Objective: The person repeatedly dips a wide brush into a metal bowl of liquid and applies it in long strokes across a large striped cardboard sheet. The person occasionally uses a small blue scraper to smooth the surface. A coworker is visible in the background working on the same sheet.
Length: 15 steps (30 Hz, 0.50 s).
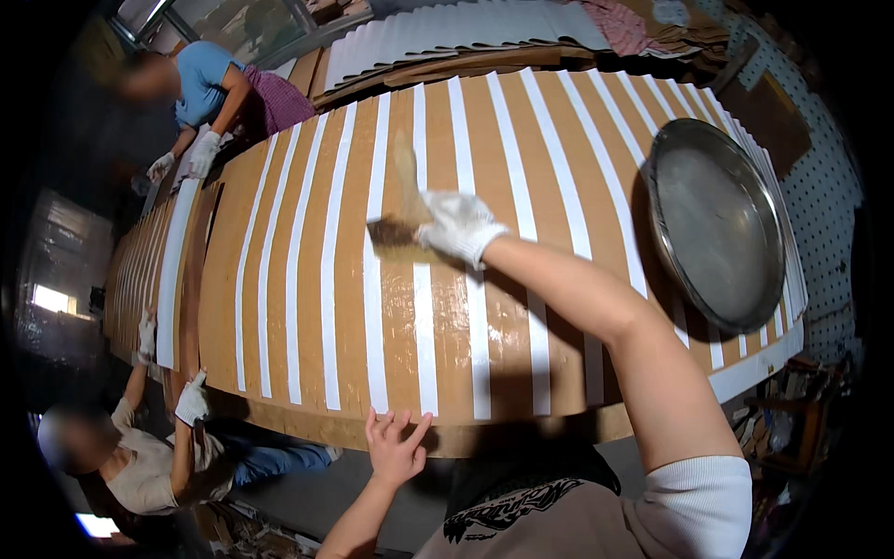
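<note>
My right hand [456, 226], in a white glove, is closed around a wide brush with dark bristles [395, 233]. The brush's pale wooden handle [406, 172] points away from me, slightly blurred. Its bristles lie over a row of brown sheets [346, 279] with white strips between them, spread across the long table. Around and to the near side of the brush, the sheets shine as if wet. My bare left hand [398, 445] rests at the table's near edge with fingers spread, fingertips touching the ends of the white strips; it holds nothing.
A large round metal basin [717, 228] stands on the strips at the right. Two other people in white gloves, one far left [207, 88] and one near left [149, 456], handle a white-edged sheet [173, 279]. Stacked white sheets [466, 33] lie beyond the table.
</note>
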Available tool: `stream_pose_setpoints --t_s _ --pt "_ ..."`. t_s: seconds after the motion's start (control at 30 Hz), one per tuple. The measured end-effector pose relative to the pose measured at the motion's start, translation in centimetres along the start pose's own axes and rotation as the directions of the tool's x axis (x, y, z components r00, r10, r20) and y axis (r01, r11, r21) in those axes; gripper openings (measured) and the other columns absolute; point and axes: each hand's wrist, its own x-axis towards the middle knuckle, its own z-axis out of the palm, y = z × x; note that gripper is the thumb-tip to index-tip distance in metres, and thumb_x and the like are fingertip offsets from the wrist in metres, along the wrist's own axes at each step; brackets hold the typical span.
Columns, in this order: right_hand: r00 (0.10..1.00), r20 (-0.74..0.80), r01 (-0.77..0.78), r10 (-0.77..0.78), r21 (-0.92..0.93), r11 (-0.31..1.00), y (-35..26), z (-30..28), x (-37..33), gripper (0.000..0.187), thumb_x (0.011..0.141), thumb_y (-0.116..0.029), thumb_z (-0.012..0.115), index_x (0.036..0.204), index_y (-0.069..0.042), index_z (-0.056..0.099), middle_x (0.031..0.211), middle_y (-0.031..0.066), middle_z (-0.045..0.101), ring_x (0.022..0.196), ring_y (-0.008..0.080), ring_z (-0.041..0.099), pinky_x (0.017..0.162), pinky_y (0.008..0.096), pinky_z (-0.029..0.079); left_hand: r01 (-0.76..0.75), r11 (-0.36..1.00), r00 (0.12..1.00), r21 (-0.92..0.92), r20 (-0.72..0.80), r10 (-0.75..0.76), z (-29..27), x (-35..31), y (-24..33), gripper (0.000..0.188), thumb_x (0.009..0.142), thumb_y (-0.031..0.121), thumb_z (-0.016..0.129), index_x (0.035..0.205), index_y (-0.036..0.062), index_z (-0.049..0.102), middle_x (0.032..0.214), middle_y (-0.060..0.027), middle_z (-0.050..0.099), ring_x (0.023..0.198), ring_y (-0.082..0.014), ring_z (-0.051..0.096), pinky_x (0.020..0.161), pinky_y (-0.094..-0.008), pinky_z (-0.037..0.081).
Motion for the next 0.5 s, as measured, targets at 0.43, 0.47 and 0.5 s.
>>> stream_pose_setpoints --t_s 0.43,0.47,0.5 --pt "0.918 -0.396 -0.101 0.009 -0.212 0.972 11.9 -3.9 26.1 0.035 0.083 -0.037 0.072 0.107 -0.012 0.064 0.102 0.0127 0.071 0.097 0.0337 0.068 0.083 0.0435 0.054 0.009 0.997 0.999 0.073 -0.034 -0.007 3.1 -1.7 -0.6 0.040 0.076 0.035 0.074 0.115 0.0380 0.068 0.142 -0.0007 0.040 0.138 -0.0251 0.030 0.105 -0.0644 0.034" --pt "0.904 -0.428 -0.107 -0.001 -0.229 0.967 12.3 -3.9 27.3 0.036 0.083 -0.037 0.071 0.108 -0.012 0.063 0.103 0.0123 0.071 0.097 0.0334 0.068 0.083 0.0437 0.054 0.018 0.997 1.000 0.080 -0.025 -0.016 2.9 -1.8 -0.5 0.038 0.078 0.039 0.074 0.115 0.0384 0.068 0.142 -0.0005 0.040 0.138 -0.0251 0.029 0.104 -0.0639 0.035" --pt "0.893 -0.450 -0.124 -0.029 -0.306 0.944 12.6 -3.8 28.4 0.032 0.086 -0.033 0.070 0.108 -0.012 0.062 0.102 0.0126 0.071 0.098 0.0331 0.069 0.081 0.0444 0.054 0.027 0.996 1.000 0.087 -0.015 -0.026 2.8 -2.0 -0.3 0.037 0.080 0.044 0.074 0.116 0.0388 0.068 0.142 -0.0004 0.040 0.137 -0.0252 0.029 0.102 -0.0634 0.036"
